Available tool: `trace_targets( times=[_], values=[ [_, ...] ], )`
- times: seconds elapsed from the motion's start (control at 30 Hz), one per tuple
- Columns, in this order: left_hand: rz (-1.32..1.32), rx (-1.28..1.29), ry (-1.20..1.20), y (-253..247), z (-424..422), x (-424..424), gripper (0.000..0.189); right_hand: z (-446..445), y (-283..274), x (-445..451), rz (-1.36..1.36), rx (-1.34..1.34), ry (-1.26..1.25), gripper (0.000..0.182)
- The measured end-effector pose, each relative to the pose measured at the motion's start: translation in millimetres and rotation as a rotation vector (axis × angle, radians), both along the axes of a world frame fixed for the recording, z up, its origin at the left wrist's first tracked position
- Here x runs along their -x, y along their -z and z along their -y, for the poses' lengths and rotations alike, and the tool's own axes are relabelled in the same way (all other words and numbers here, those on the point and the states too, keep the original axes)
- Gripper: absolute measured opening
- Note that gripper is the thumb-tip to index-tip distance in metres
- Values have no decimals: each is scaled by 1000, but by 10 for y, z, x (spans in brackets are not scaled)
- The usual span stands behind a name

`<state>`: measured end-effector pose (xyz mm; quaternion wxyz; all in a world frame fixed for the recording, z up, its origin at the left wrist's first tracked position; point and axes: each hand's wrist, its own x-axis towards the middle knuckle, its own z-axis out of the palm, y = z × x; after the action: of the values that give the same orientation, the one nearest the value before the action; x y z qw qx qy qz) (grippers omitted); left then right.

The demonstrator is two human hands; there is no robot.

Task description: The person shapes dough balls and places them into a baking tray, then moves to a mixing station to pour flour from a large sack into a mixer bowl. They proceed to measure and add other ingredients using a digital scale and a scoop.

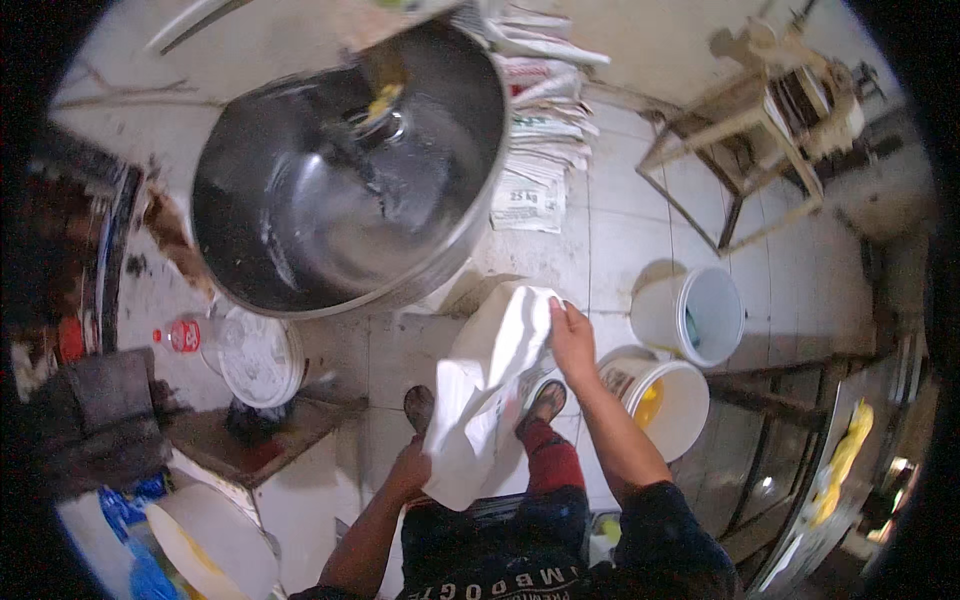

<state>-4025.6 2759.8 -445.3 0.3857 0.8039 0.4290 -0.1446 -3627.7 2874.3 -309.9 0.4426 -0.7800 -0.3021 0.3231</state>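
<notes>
A white woven sack [487, 420] hangs in front of my legs, held between both hands. My right hand [572, 337] grips its upper right edge, with the thumb on the near face. My left hand [415, 465] is at the sack's lower left edge, its fingers partly hidden behind the material. Beyond the sack stands a large metal mixer bowl [375, 187], with a shaft and some yellow matter at its centre. A stack of folded, printed sacks [536, 135] lies to the right of the bowl.
Two white buckets, one upper [712, 315] and one lower [679, 412] with something yellow inside, stand at right. A metal-framed stand [731, 187] is farther back. At left are a lidded bucket [259, 360], a plastic bottle [180, 335] and a large pale tub [217, 540].
</notes>
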Motion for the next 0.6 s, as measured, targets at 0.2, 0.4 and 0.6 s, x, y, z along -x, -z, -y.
trace_targets(
  times=[0.2, 0.4, 0.6],
  values=[
    [300, 467, -701, -941, -1099, -1169, 51, 465, 478, 224, -211, 222, 99, 45],
    [213, 442, -830, -821, -1466, -2022, 66, 1084, 805, 750, -266, 157, -463, 55],
    [133, 412, -955, -832, -1578, -2187, 61, 1357, 295, 537, 159, 211, -1037, 91]
  ],
)
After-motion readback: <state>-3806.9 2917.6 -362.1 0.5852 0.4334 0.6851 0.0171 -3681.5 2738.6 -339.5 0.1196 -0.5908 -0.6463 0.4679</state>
